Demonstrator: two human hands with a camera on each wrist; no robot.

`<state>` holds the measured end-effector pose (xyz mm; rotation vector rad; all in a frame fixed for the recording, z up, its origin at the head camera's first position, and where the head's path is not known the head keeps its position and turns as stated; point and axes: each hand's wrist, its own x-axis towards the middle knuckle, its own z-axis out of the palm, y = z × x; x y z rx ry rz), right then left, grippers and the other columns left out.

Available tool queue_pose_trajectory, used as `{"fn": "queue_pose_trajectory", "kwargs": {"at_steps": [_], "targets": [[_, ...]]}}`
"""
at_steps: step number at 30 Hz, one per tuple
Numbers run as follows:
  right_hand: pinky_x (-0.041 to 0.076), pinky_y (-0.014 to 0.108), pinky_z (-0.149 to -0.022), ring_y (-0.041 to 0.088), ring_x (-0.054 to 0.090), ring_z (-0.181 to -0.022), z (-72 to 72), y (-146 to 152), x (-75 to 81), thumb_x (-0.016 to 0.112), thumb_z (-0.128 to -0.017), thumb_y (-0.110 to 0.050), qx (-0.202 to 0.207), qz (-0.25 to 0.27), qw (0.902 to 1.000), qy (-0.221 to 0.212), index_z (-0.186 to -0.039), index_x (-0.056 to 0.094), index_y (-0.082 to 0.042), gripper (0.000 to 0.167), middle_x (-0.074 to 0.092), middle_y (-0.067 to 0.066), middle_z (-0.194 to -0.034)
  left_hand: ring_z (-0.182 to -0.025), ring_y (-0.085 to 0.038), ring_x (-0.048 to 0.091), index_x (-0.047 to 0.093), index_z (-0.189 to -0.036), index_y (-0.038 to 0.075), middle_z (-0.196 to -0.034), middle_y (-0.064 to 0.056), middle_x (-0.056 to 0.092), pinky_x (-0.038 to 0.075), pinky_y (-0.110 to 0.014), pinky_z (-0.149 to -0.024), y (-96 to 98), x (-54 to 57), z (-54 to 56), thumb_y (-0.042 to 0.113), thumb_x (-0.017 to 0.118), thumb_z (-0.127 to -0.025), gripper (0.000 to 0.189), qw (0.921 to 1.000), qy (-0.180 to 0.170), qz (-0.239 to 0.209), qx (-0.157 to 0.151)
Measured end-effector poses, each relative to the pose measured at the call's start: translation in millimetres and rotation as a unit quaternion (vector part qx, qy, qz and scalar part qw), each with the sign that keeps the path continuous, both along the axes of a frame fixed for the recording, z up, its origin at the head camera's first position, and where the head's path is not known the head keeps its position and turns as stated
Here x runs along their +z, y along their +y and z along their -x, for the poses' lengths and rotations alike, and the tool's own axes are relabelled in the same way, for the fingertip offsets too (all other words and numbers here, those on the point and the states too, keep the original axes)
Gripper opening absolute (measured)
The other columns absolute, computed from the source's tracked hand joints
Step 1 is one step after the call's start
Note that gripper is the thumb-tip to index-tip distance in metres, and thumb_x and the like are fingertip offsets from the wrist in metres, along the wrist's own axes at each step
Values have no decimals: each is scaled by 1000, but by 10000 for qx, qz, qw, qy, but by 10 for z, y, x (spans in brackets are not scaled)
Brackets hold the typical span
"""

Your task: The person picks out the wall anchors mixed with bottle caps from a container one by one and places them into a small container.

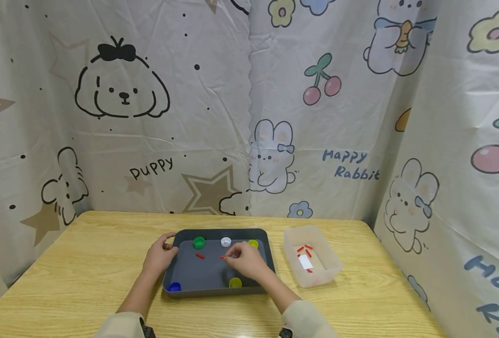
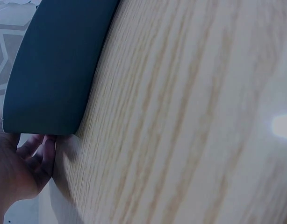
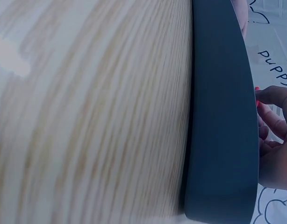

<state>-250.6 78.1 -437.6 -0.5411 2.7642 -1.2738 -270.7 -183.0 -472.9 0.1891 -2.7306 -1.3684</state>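
Note:
A dark grey tray (image 1: 207, 272) lies on the table, and my left hand (image 1: 159, 256) grips its left rim. In the left wrist view the fingers (image 2: 37, 156) of that hand curl against the tray's outer wall (image 2: 54, 70). Over the tray's middle, my right hand (image 1: 246, 259) pinches a small red stick (image 1: 222, 257) between thumb and forefinger; its tip also shows in the right wrist view, past the tray wall (image 3: 223, 116). Another red stick (image 1: 200, 256) lies on the tray floor to the left.
Round caps stand in the tray: green (image 1: 198, 242), white (image 1: 226, 242), yellow (image 1: 253, 243), another yellow (image 1: 235, 282) and blue (image 1: 174, 287). To the right sits a translucent bin (image 1: 331, 270) with several red sticks and a white card (image 1: 305, 262). A printed curtain (image 1: 215, 117) hangs behind the table.

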Motion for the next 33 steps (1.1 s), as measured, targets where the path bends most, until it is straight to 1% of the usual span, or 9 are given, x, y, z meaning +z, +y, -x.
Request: {"fn": "queue_pose_trajectory", "kwargs": {"at_steps": [5,8,12,16,20,25,28,33], "targets": [[35,22,-52,9,42,-59,8,84,19,66,-84,-18,-77,-26,9999,121,-82,69,-13,7,51,-4,-70,-84,-24,53,47,-134,11,-101,-15,57,40,-30,-66,3,-7,10,15,54,-86,49,10000,-29,9,41],[36,23,-55,11,43,-65,7,135,47,66,-83,-18,-140,-105,9995,244,-81,69,-13,6,52,-2,-74,-87,-25,53,47,-134,12,-103,-15,57,40,-31,-67,11,1,7,15,54,-86,49,10000,-44,18,80],[36,23,-58,12,43,-70,19,208,95,66,-82,-18,-214,-197,9990,345,-80,69,-13,6,50,0,-78,-87,-25,53,46,-135,12,-103,-15,57,39,-30,-68,22,6,7,16,53,-86,50,9999,-72,1,95],[37,22,-54,12,43,-65,53,287,130,67,-82,-17,-238,-199,9988,377,-81,69,-12,6,51,1,-77,-88,-25,52,46,-136,12,-105,-15,56,40,-31,-69,17,0,5,16,53,-87,50,9999,-103,-2,76],[37,22,-52,11,43,-60,85,359,169,67,-81,-15,-330,-188,9984,428,-81,70,-10,6,51,1,-71,-88,-25,53,46,-136,12,-104,-15,56,39,-31,-67,5,-8,-1,16,53,-86,51,9999,-120,34,77],[36,24,-54,12,43,-60,120,450,219,67,-81,-15,-497,-206,9976,442,-83,70,-9,7,50,2,-70,-87,-25,52,46,-136,12,-103,-14,56,38,-30,-65,-2,-2,-5,16,53,-85,51,9999,-128,32,77],[37,25,-57,13,44,-65,132,510,250,67,-82,-16,-620,-231,9971,386,-83,69,-9,8,51,1,-75,-87,-25,53,46,-136,12,-103,-15,56,38,-30,-65,-3,2,-6,16,53,-85,52,9999,-111,53,64],[38,26,-56,14,45,-65,141,614,295,66,-83,-17,-785,-258,9958,394,-82,68,-10,7,53,2,-76,-87,-25,53,46,-136,12,-102,-14,56,37,-30,-65,1,-6,-3,16,53,-85,51,9999,-83,69,57]]}}
